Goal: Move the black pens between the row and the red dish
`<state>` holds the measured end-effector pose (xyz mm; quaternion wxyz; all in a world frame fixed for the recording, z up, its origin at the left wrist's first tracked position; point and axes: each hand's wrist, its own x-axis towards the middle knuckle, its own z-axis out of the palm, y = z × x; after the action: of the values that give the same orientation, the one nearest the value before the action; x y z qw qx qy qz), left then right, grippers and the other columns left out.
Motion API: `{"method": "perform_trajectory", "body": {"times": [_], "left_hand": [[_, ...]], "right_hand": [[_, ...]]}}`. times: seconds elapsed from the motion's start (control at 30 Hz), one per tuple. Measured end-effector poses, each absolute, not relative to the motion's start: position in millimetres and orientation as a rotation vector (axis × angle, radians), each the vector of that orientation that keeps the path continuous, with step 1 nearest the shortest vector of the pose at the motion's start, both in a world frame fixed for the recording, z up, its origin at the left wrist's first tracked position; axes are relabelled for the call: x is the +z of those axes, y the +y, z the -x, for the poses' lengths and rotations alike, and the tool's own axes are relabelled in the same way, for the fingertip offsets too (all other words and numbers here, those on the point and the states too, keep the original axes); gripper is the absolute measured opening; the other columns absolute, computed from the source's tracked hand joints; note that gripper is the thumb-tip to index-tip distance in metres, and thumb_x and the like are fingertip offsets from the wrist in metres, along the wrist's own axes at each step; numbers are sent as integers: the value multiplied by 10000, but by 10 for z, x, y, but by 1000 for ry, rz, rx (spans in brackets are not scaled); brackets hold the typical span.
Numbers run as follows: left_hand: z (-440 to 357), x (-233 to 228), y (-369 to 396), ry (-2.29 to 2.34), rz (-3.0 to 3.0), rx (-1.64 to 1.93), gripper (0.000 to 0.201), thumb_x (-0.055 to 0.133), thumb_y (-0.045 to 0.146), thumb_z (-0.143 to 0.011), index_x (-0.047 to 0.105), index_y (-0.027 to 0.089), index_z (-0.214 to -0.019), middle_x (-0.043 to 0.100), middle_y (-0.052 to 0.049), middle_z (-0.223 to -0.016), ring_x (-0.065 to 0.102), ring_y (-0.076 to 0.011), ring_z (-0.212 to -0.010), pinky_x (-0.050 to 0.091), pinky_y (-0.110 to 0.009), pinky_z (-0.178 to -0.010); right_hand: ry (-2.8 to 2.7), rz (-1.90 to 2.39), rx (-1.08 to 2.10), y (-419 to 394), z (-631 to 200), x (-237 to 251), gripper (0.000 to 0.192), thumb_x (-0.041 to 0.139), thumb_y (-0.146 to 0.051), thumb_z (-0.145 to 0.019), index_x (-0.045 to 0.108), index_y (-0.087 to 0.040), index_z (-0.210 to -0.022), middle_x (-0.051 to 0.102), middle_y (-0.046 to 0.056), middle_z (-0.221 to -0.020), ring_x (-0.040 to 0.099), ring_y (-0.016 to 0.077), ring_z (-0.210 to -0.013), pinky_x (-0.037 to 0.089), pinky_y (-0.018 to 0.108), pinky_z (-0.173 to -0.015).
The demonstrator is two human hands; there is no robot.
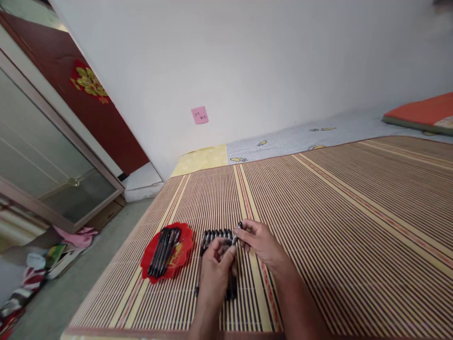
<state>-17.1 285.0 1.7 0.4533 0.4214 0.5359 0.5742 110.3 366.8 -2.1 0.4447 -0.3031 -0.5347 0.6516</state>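
Observation:
Between my two hands a black pen (pixel 235 240) is held at a slant, its dark top end up. My left hand (pixel 220 262) pinches its lower part with thumb and fingers. My right hand (pixel 255 239) is closed on the upper part near the cap. Under and behind my left hand, a row of black pens (pixel 212 233) lies side by side on the striped mat (pixel 300 264); that hand hides their middles. Left of the row, several more black pens (pixel 164 251) lie together on a red scalloped plate (pixel 188 236) with a yellow design.
The mat covers a bed, with patterned sheet (pixel 276 144) along the wall. An orange folded item (pixel 421 113) lies at the far right. A pink note (pixel 200 115) is on the wall. On the left are a glass-panelled door (pixel 53 156) and clothes (pixel 76 237) on the floor.

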Motion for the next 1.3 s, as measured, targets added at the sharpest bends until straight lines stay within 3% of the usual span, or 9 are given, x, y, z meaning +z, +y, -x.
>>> {"method": "perform_trajectory", "body": {"times": [0.2,0.43,0.53,0.63,0.7,0.87,1.03,1.17,1.3], "left_hand": [[178,7,2822,1242,-950,1308,435,730,561,-773,551,170,-835,457,86,-545,309,-37,-364,251,-156,-333],[219,45,2781,1189,-871,1257,489,771,553,-725,581,163,-950,536,58,-602,365,-47,-385,281,-160,-354],[239,7,2806,1221,-916,1348,451,786,499,-732,588,164,-960,542,48,-636,423,-65,-453,350,-173,-421],[251,-31,2833,1274,-995,1450,376,782,429,-750,601,172,-956,569,28,-687,483,-94,-534,391,-193,-492],[250,-39,2836,1372,-1077,1493,302,761,376,-774,618,178,-953,610,1,-739,532,-124,-606,420,-215,-559],[202,1,2798,1693,-1334,1606,128,707,233,-798,674,221,-920,656,-47,-862,596,-217,-811,450,-297,-776],[169,51,2764,1707,-1448,1693,24,685,260,-837,700,244,-847,631,-56,-819,576,-245,-807,420,-306,-774],[204,73,2755,1718,-1521,1503,128,599,308,-912,692,229,-874,653,-57,-820,581,-230,-793,417,-295,-754],[217,42,2770,1505,-1298,1380,347,535,472,-942,622,193,-754,518,-5,-643,452,-157,-585,354,-246,-559]], "right_hand": [[-1215,784,1490,3670,-1105,-44,403,773,-540,-732,601,-179,-677,521,-45,-574,474,95,-538,372,227,-523],[-610,741,1440,3740,-1280,-127,252,787,-406,-740,666,-212,-847,678,28,-853,629,161,-758,523,276,-648],[-762,751,1547,3700,-1272,-94,258,786,-404,-736,661,-197,-829,607,-13,-712,501,94,-541,366,202,-444],[-1054,856,1645,3634,-1172,-35,306,805,-441,-713,658,-180,-781,438,-76,-543,310,57,-430,209,201,-396],[-1193,887,1640,3607,-1095,-15,314,812,-451,-695,662,-182,-752,397,-83,-513,309,66,-436,226,214,-415],[-1347,851,1464,3602,-1008,-19,251,746,-434,-753,688,-190,-744,549,-20,-639,472,122,-586,355,250,-537],[-1371,809,1433,3577,-1045,32,236,737,-422,-758,677,-195,-738,550,-11,-668,469,129,-614,351,253,-549],[-1351,780,1543,3546,-1089,88,242,732,-435,-772,670,-203,-796,451,-51,-580,373,100,-513,277,242,-479],[-1330,739,1656,3535,-1114,101,272,734,-451,-770,659,-199,-836,420,-71,-572,347,84,-495,269,233,-474]]}}
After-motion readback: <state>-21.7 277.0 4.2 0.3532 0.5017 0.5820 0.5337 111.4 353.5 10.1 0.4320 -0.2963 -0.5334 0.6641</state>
